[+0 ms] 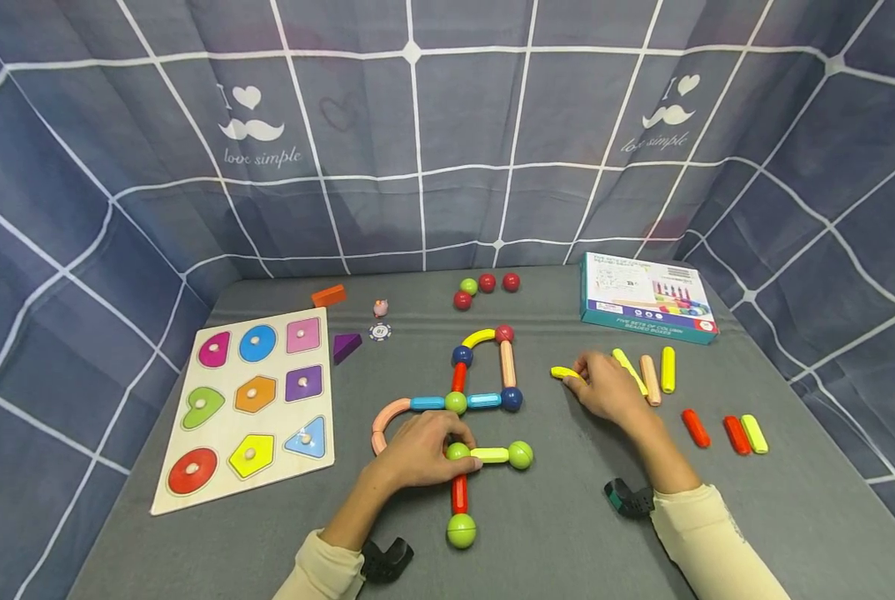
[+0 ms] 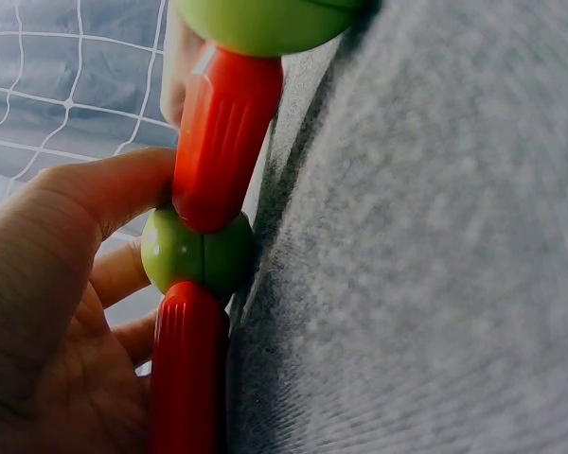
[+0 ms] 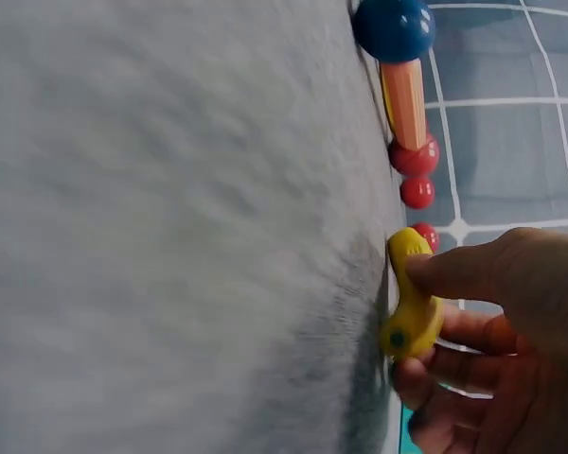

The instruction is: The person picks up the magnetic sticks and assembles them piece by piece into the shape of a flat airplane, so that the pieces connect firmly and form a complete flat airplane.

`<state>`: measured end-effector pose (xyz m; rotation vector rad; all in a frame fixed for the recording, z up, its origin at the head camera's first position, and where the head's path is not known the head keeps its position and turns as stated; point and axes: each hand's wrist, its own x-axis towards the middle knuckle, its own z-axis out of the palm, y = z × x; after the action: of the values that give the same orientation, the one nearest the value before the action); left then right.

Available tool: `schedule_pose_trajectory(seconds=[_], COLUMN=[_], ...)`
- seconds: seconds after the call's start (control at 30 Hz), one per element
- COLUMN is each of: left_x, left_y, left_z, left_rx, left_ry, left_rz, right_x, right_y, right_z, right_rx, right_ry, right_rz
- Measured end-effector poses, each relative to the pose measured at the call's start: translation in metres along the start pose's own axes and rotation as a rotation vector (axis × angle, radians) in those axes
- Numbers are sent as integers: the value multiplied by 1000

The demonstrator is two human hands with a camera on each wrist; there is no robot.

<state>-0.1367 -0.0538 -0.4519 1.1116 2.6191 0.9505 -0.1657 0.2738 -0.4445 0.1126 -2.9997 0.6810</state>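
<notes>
My left hand (image 1: 420, 452) grips a green ball (image 1: 458, 451) in the near part of a magnetic stick-and-ball figure on the grey tabletop. From that ball a lime stick (image 1: 491, 455) runs right to another green ball (image 1: 521, 454), and a red stick (image 1: 459, 495) runs toward me to a third. In the left wrist view the thumb lies along a red stick (image 2: 227, 132). My right hand (image 1: 605, 387) pinches a yellow curved stick (image 3: 412, 303) between thumb and fingers, low over the cloth. A blue ball (image 1: 512, 398) of the figure is left of it.
Loose yellow, wooden and red sticks (image 1: 695, 428) lie on the right, before a teal-sided box (image 1: 646, 298). Several small balls (image 1: 487, 283) sit at the back. A shape puzzle board (image 1: 218, 450) occupies the left, near a purple wedge (image 1: 346, 346) and an orange block (image 1: 329, 295).
</notes>
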Motion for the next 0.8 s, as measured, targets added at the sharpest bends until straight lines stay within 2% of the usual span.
schedule_pose_trajectory(seconds=[0.1, 0.33, 0.5, 0.6, 0.7, 0.8], left_x=[0, -1, -1, -1, -1, -1], left_y=[1, 0, 0, -1, -1, -2], left_z=[-1, -1, 0, 0, 0, 0], left_rx=[6, 0, -3, -2, -4, -12], left_ry=[-6, -3, -6, -3, -2, -9], left_rz=[-1, 5, 2, 8, 16, 25], right_x=[-6, -18, -23, -26, -34, -49], right_y=[-1, 12, 22, 22, 15, -1], right_z=[2, 2, 2, 2, 0, 1], right_rx=[23, 253, 265, 310, 434, 602], right_ry=[-2, -65, -70, -85, -137, -226], right_rz=[-9, -71, -116, -166, -256, -347])
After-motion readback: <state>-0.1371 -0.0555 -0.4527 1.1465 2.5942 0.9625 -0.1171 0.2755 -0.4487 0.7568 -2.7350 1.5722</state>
